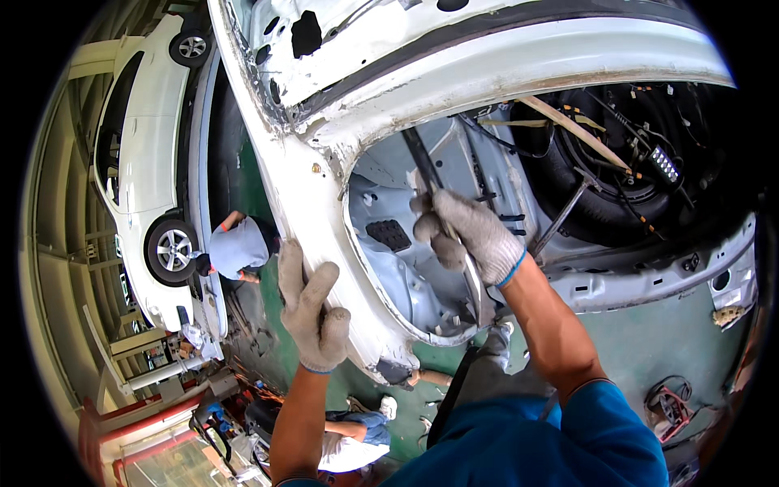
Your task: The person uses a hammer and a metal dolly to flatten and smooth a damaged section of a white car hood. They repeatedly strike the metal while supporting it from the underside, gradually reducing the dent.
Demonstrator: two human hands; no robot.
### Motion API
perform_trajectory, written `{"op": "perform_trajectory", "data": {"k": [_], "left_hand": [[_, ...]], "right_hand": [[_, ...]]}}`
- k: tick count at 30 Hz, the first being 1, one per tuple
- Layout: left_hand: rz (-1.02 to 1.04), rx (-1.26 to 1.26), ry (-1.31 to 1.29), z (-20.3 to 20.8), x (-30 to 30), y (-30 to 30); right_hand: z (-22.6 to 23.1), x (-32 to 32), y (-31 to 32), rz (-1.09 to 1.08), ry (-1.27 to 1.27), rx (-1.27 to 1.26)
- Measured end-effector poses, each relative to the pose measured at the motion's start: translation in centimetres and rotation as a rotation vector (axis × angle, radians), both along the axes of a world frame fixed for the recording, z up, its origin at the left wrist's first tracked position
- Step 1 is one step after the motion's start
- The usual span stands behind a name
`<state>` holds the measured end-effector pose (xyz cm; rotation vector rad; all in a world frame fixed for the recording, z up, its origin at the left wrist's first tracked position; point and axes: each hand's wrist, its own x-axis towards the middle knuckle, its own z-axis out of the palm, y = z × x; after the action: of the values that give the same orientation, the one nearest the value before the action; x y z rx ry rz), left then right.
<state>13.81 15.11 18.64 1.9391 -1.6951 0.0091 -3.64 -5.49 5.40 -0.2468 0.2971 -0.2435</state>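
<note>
My right hand [475, 235], in a grey-white knit glove with a blue cuff, is closed round a long metal bar [423, 154]. The bar's dark upper part slants into the car's rear opening, and its shiny lower end comes down near the opening's rim. My left hand [312, 308], in a matching glove, is at the outer edge of the white car body [316, 203], fingers apart and holding nothing. Whether it touches the panel I cannot tell. Paint is chipped and scraped around the body's corner seam.
Inside the rear compartment are a black tyre [560, 162], loose wiring, a wooden stick [576, 134] and a hammer [565, 213]. A person in grey [239, 247] bends beside another white car [150, 122]. Another person [357, 442] is close below my left hand. A cable bundle [670, 406] lies at right.
</note>
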Motion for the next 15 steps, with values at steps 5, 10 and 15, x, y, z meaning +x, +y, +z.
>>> {"op": "perform_trajectory", "data": {"k": [5,10,15], "left_hand": [[-0.011,-0.036,0.051,-0.7,-0.3,-0.8],[-0.038,-0.069,0.055,-1.4,-0.1,-0.2],[-0.053,-0.071,0.051,-1.3,0.0,-0.6]], "right_hand": [[-1.5,-1.6,-0.1,0.349,0.04,-0.194],[0.7,4.7,0.3,0.405,0.05,-0.388],[1.7,8.4,-0.3,0.296,0.032,-0.185]]}}
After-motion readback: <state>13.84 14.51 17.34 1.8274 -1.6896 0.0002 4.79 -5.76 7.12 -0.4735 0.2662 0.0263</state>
